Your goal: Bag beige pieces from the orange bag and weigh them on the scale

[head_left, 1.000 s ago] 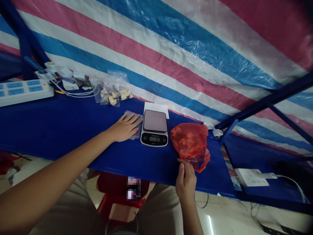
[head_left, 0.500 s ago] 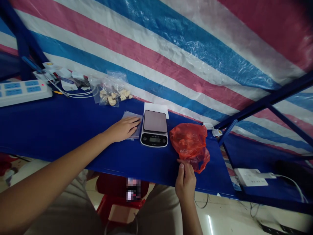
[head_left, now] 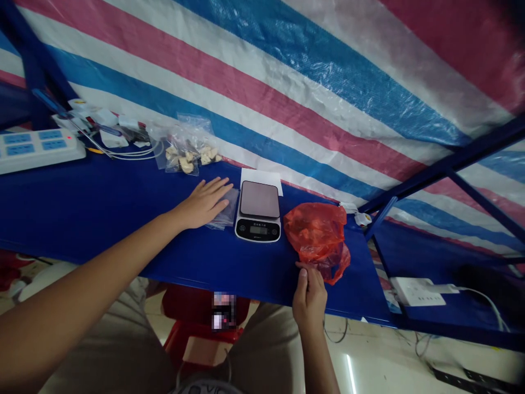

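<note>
Two hands (head_left: 204, 203), one scale (head_left: 258, 210), one red bag (head_left: 315, 235), two clear bags (head_left: 184, 158), two power strips (head_left: 41, 150).

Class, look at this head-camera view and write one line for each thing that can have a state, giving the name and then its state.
Flat clear bag: lying flat
Left hand: open, fingers spread, touching the flat clear bag
Red plastic bag: crumpled
Right hand: pinching the bag's lower edge
Digital scale: display lit
Clear zip bag: holding pale pieces
Power strip: red light on
</note>
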The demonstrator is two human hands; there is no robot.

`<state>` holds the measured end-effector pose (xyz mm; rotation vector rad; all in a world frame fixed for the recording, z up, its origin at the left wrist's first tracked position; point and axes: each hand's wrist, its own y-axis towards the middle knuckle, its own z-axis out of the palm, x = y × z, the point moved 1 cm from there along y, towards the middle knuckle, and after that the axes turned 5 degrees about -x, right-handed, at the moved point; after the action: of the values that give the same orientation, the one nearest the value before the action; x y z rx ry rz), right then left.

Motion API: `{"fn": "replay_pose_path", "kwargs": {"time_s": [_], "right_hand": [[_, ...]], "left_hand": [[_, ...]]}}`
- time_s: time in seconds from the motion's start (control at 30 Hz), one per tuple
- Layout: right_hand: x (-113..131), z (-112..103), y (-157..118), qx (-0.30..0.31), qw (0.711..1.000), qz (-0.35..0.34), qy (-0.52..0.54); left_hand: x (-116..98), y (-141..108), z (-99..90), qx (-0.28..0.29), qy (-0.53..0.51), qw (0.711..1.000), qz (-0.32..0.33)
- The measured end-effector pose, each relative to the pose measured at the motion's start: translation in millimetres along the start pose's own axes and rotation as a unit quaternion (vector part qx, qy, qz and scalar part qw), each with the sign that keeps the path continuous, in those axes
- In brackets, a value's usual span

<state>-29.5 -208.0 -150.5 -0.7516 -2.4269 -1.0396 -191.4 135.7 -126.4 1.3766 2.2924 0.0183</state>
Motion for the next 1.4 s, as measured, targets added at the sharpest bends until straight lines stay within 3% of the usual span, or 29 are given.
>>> {"fn": "replay_pose_path", "kwargs": {"time_s": [0.17, 0.33, 0.43, 0.53, 0.67, 0.93, 1.13, 1.4], "right_hand": [[0.4, -0.2, 0.0, 0.0, 1.0, -0.004, -0.004], [-1.4, 0.9, -0.8, -0.004, 1.0, -0.017, -0.014], [-3.8, 2.8, -1.8, -0.009, 0.999, -0.039, -0.022], [-5.3, 4.5, -3.2, -0.012, 0.998, -0.05, -0.024], [-4.9, 5.2, -4.0, -0.011, 0.998, -0.051, -0.028], [-0.1, 6.3, -1.2, -0.014, 0.999, -0.04, -0.033], [3.5, 5.4, 1.1, -0.008, 0.999, -0.021, -0.038], [6.5, 3.3, 1.9, -0.012, 0.999, -0.017, -0.036]], "left_hand": [[7.1, 9.8, -31.9, -0.166, -0.107, 0.978, -0.07], [43.1, 18.5, -93.5, -0.288, -0.078, 0.935, -0.193], [72.1, 34.3, -135.9, -0.293, 0.007, 0.931, -0.219], [98.6, 59.0, -160.2, -0.209, 0.086, 0.955, -0.193], [121.1, 91.8, -155.3, -0.082, 0.123, 0.98, -0.131], [125.0, 127.8, -129.7, -0.026, 0.17, 0.979, -0.111], [123.8, 128.9, -121.1, -0.013, 0.17, 0.978, -0.117], [119.4, 133.4, -112.7, -0.046, 0.15, 0.98, -0.126]]}}
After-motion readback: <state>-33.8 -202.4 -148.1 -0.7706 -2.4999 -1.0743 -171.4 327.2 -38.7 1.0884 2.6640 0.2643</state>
